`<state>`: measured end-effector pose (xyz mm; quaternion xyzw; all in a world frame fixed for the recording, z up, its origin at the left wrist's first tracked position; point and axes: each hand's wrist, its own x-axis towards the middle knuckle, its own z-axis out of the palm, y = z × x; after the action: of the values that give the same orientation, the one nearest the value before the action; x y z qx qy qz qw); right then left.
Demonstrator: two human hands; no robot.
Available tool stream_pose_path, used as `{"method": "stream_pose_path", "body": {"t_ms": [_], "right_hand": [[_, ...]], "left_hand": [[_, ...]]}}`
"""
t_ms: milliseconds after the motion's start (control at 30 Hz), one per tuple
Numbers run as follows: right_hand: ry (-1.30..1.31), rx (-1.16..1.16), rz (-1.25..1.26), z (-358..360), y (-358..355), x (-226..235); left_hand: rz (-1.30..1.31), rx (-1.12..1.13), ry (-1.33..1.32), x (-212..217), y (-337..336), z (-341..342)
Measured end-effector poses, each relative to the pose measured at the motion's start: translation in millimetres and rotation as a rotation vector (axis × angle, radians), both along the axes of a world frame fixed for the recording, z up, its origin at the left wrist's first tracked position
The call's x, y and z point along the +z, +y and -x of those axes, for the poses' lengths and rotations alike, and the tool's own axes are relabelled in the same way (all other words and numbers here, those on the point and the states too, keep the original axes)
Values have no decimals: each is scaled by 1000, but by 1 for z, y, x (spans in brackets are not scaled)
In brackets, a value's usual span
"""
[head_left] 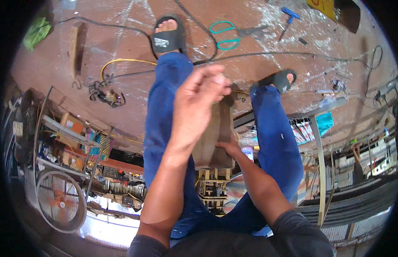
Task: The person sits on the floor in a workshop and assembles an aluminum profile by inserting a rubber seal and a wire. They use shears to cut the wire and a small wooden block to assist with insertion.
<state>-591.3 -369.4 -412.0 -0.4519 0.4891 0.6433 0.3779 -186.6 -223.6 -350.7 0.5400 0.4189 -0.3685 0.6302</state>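
Between my blue-trousered legs stands a brown wooden block, upright on the reddish floor. My right hand grips the block's near lower edge. My left hand hovers raised in front of the block's upper part, fingers curled loosely together with nothing visible in them; it hides much of the wood. My feet wear black sandals, the left one far forward and the right one beside the block.
Green-handled shears and a blue-handled tool lie on the floor ahead. Black cables and a yellow hose cross the floor. A wooden plank lies at left. A round fan and cluttered shelves stand at lower left.
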Motion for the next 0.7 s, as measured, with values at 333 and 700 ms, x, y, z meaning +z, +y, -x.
{"method": "stream_pose_path", "body": {"t_ms": [333,700], "right_hand": [[67,-314,-47,-39,-26,3],[-610,-290,62,-213,-8,46]], "left_hand": [[78,-52,47,-15,-19,1],[23,-114,167,-39,-40,27]]}}
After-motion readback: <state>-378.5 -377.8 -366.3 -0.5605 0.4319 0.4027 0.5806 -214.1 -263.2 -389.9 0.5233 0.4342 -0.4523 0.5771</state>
